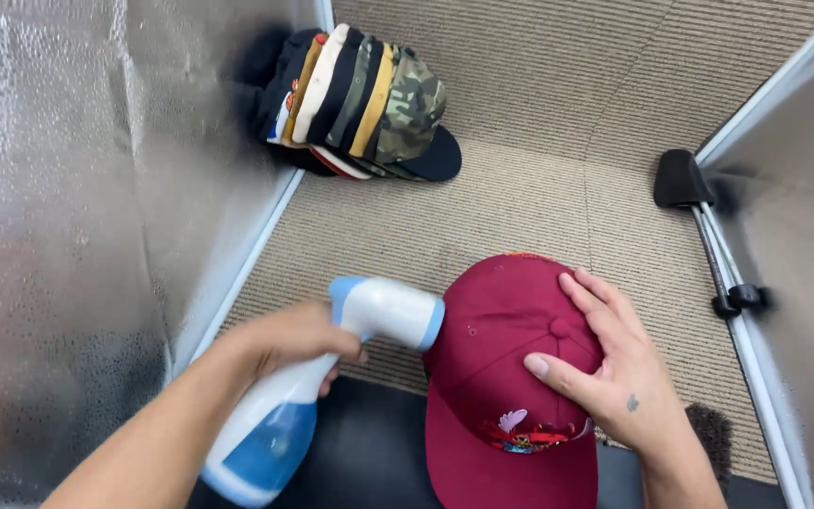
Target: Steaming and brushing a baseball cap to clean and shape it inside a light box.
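A dark red cap [501, 377] with an embroidered patch on its front lies on a beige ribbed carpet, brim toward me. My right hand [610, 372] rests flat on the cap's crown, fingers spread over the top button. My left hand [294, 337] grips the neck of a white and blue spray bottle [332, 377], whose nozzle head points at the left side of the cap, almost touching it.
A row of several stacked caps [360, 104], the outermost camouflage, leans against the silver foil panel [77, 217] at the back left. Another foil panel with black clamps [741, 299] stands on the right. A dark mat [369, 452] lies under the cap's brim.
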